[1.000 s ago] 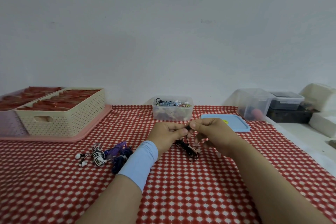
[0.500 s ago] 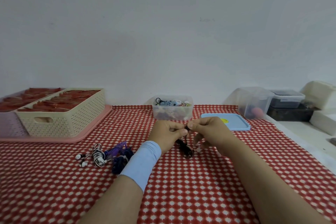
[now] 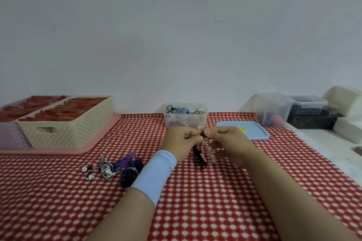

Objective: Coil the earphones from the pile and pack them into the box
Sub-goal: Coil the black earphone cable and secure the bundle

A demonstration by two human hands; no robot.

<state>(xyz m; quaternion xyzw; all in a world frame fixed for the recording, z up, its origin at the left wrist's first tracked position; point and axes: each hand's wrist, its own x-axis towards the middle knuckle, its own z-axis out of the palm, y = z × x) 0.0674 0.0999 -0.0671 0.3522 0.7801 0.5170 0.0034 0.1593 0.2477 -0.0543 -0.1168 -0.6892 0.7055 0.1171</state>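
Black earphones point(image 3: 200, 157) hang in loops between my hands, just above the red checked tablecloth. My left hand point(image 3: 181, 142), with a light blue wristband, pinches the cord at the top. Facing it, my right hand point(image 3: 225, 141) pinches the same cord, and the fingertips of both hands meet. A pile of earphones point(image 3: 115, 167), black-and-white, purple and dark blue, lies on the cloth to the left. The clear box point(image 3: 185, 118) with several coiled earphones inside stands just behind my hands.
A light blue lid point(image 3: 252, 132) lies right of the box. At the left, a cream perforated basket point(image 3: 68, 126) sits on a pink tray point(image 3: 94, 144). Clear containers point(image 3: 274, 108) and white boxes point(image 3: 346, 130) stand at the right, beyond the cloth's edge.
Both hands stay together at the cord. The hanging loops have shortened and shifted slightly under my hands.
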